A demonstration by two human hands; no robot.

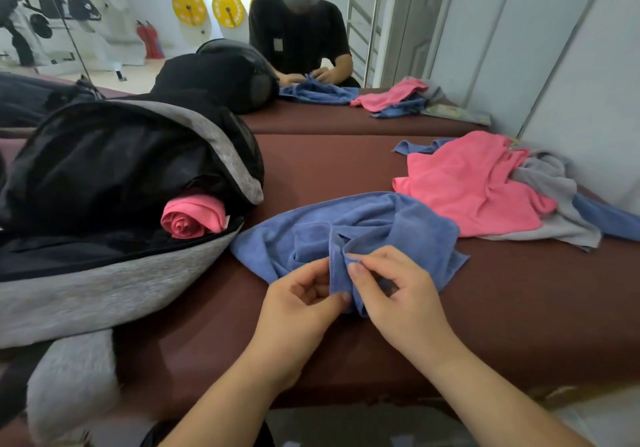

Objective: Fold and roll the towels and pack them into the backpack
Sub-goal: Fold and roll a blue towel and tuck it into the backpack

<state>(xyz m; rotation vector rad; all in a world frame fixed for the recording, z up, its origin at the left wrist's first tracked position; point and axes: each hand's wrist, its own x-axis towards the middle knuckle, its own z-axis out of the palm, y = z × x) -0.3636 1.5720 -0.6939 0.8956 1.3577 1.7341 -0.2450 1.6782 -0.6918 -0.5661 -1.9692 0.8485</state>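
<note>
A crumpled blue towel [374, 228] lies on the maroon padded table [519, 308] in front of me. My left hand [301, 304] and my right hand [391, 287] both pinch a fold of its near edge, close together. To the left, a grey and black backpack [104, 284] lies open on its side, with a rolled pink towel [192, 218] inside its mouth. At the right, a loose pink towel [467, 187] lies on top of a grey towel [554, 187] and another blue towel [609, 218].
A mirror [346, 31] stands along the far edge of the table and reflects the backpack, the towels and a seated person in black. A white wall [588, 100] closes off the right side. The table's front edge runs just below my wrists.
</note>
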